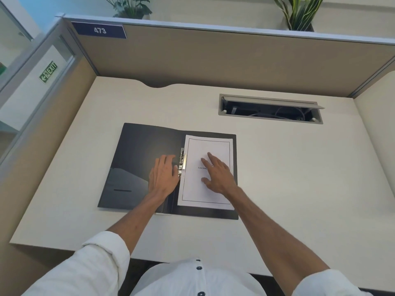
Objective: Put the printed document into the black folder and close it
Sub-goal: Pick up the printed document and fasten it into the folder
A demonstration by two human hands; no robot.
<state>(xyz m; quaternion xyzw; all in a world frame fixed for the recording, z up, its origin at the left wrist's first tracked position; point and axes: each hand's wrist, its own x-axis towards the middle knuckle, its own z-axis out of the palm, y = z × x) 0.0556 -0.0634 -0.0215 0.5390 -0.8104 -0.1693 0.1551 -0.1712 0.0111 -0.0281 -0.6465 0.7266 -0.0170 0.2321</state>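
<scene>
The white printed document with a thin black border (206, 174) lies face up on the right-hand leaf of the open black plastic folder (139, 165), under the fingers of the right hand (218, 175). Those fingers are spread and flat on the sheet, pressing rather than gripping; they cover part of a short printed word at the middle of the page (only "Learning" can be read). Just to the left of them, along the paper's left edge, the folder's shiny metal clip (182, 162) runs down the spine. The left hand (163, 175) lies palm down on the other side of that clip, fingers straight and close together, their right edge touching or nearly touching the metal; it has hold of nothing. Beyond its fingers the left leaf of the folder lies bare and flat. The folder lies on the pale cream worktop (288, 167). Past the right fingertips, well apart, an open grey cable hatch (270, 108) is set in the worktop. Behind stands a beige partition panel (213, 58) bearing a blue "473" plate (99, 30).
</scene>
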